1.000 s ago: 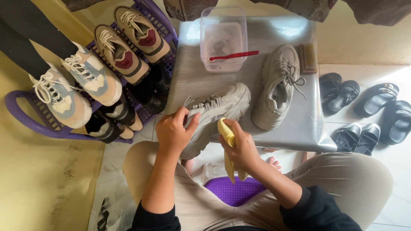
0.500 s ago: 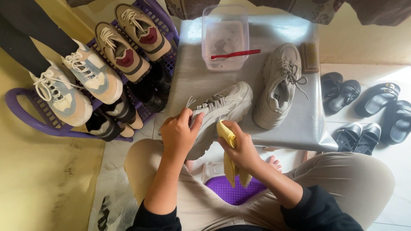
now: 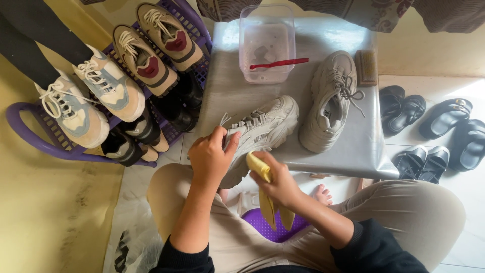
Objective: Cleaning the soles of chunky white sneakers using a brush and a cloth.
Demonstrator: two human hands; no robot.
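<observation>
The left hand is closed around the heel end of a beige sneaker, thumb on top, fingers wrapped over the collar. The sneaker lies on its side at the near edge of a low grey table, toe pointing away and to the right, heel overhanging toward the person's lap. The right hand is closed on a folded yellow cloth, pressing its upper end against the sneaker's side near the heel; the rest of the cloth hangs down below the hand.

Just right of the held sneaker, its mate rests on the table, sole down, laces loose, toe away from the person. Beyond it, at the table's far right edge, lies a small brown brush. At the far middle of the table stands a clear plastic tub with a red-handled toothbrush lying across its rim.

Left of the table, a purple rack carries several pairs of shoes: two tan sneakers with red linings, two white-and-blue sneakers, and dark shoes below. On the tiled floor to the right are black sandals. The person sits with knees spread, in beige trousers, over a purple stool; a bare foot shows beneath the table edge.
</observation>
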